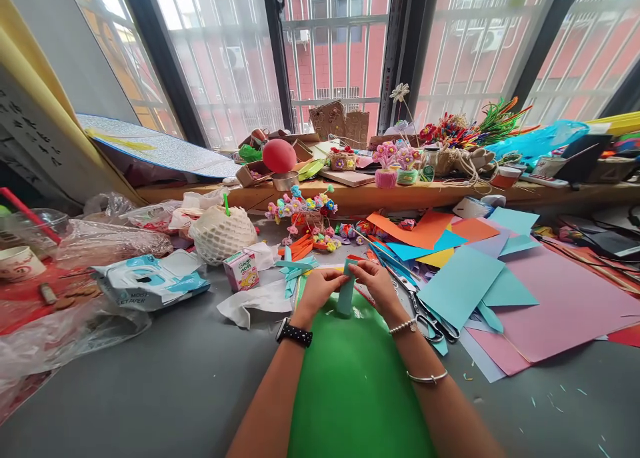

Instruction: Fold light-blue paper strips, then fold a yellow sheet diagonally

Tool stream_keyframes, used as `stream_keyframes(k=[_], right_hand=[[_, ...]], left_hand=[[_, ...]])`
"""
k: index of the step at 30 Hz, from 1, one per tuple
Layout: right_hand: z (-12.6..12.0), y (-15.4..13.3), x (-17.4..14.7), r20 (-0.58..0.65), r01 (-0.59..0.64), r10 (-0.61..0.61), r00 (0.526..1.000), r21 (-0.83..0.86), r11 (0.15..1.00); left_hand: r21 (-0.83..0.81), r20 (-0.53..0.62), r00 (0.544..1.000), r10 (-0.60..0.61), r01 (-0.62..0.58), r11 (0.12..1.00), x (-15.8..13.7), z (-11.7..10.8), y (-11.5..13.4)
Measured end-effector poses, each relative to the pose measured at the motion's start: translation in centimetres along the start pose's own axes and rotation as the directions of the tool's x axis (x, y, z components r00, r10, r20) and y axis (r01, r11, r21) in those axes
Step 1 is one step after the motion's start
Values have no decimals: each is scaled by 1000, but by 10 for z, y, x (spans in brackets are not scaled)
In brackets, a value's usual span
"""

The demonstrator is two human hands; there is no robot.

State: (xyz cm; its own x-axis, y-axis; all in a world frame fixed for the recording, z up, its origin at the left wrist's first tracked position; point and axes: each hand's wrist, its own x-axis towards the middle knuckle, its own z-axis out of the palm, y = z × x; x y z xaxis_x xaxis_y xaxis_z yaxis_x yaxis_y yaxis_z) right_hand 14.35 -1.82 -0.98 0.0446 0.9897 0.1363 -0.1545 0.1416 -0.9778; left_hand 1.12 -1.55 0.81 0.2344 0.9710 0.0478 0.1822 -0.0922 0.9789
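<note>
The left hand [319,290] and the right hand [379,283] are working together over a smooth, bright green surface [360,385] lying between the forearms. The fingers of both hands are grasping a narrow, flat strip of light-blue paper [345,299], the left ones pinching it at its left edge and the right ones gripping near its top. The strip is standing roughly upright, its lower end hanging toward the green surface. A small bit of red-orange is showing at its top; whether it is joined to the strip, I cannot tell.

Judging by how things are lying, cutting is at least partly done: more light-blue paper strips [295,276] are lying in a loose heap beyond the left hand, beside a bundle of orange paper strips [301,247]. The handling of the held strip is seemingly unfinished, since both hands are gripping it. Large light-blue paper sheets [463,285] are remaining at the right, with black-handled scissors [429,328] resting just beside them on the grey bench [200,385], untouched.
</note>
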Motion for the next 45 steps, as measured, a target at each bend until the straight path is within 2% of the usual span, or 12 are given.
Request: stream_keyframes(k=[4,9,14,20,24,29,38,45], right_hand=[[-1,2,0,8,33,-33,999,-24,999],[-1,3,1,-78,65,-74,994,-119,991],[-1,5,1,-121,76,-91,989,-124,989],[1,4,0,-113,96,-113,987,-150,984],[2,5,-1,-106,115,-129,986,-129,985],[1,6,-1,-29,117,-121,992,-117,986],[1,4,-1,-72,126,-143,987,-201,971],[2,0,-2,-66,67,-73,995,-86,994]], left_hand=[[2,16,1000,5,-5,1000,1,2,-2],[9,21,1000,1,-1,1000,0,2,-2],[22,34,999,-16,15,1000,1,3,-1],[22,47,999,10,-11,1000,3,4,-6],[86,43,998,42,-45,995,3,3,-8],[120,79,993,86,-95,988,3,3,-6],[146,91,991,102,-114,983,2,3,-6],[163,37,994,103,-108,981,2,3,-7]])
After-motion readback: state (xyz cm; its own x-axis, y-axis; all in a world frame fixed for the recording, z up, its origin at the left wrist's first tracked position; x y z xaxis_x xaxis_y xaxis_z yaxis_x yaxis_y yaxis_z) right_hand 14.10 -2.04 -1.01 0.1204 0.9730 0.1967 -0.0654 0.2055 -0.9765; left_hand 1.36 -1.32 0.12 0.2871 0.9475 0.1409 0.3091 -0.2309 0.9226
